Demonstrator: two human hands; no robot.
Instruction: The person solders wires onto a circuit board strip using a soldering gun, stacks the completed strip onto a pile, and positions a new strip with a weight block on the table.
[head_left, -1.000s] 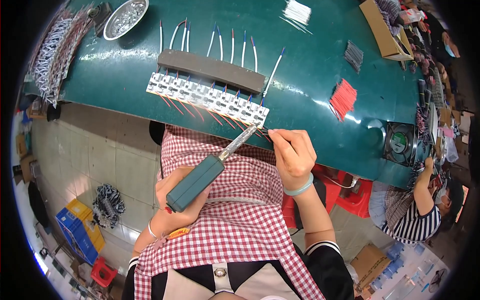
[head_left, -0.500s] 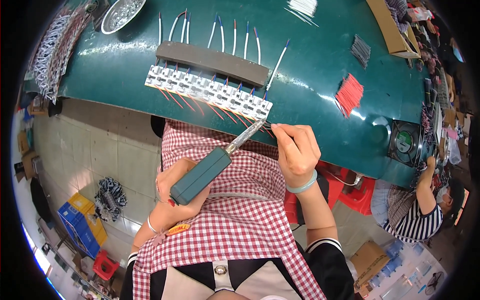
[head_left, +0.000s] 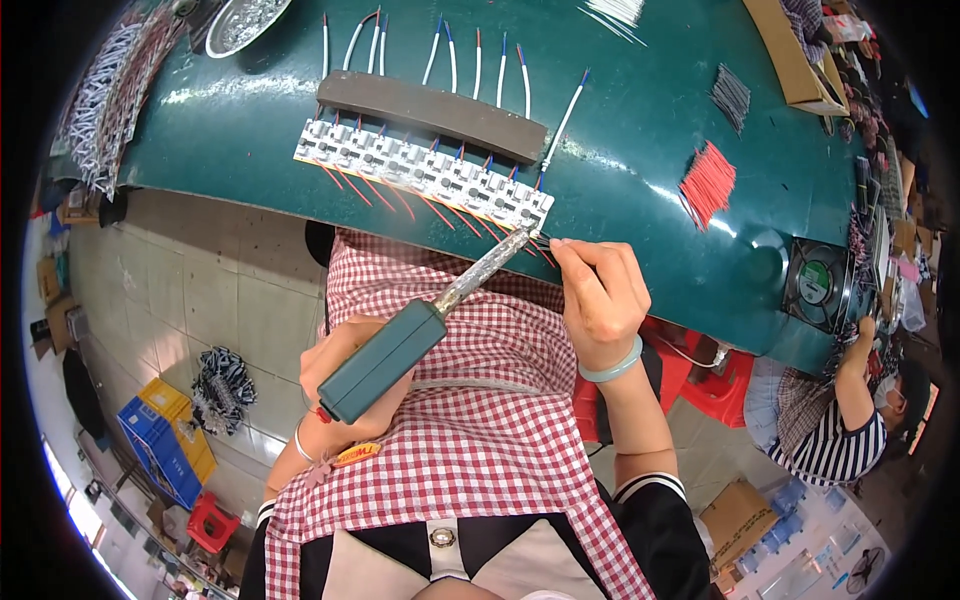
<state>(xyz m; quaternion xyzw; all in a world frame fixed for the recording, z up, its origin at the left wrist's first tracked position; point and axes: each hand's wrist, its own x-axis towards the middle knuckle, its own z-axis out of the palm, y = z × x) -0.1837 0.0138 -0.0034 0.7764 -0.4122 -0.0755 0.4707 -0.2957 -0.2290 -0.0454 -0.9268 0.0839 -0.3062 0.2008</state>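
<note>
Head view: our left hand (head_left: 345, 375) grips the soldering iron (head_left: 430, 315), shaft slanting up-right, tip at the white board strip's (head_left: 420, 170) right end; our right hand's (head_left: 600, 295) fingers pinch something thin just beside it.

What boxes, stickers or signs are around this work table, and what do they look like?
Cardboard box: far right of the green table, long, open, brown.
Fan label: right table edge, round green and white sticker on a black fan.
Apron tag: by the left hand, small orange oval.
Crates: floor at left, blue and yellow plastic.
Flat cardboard: floor at lower right, brown.
</note>
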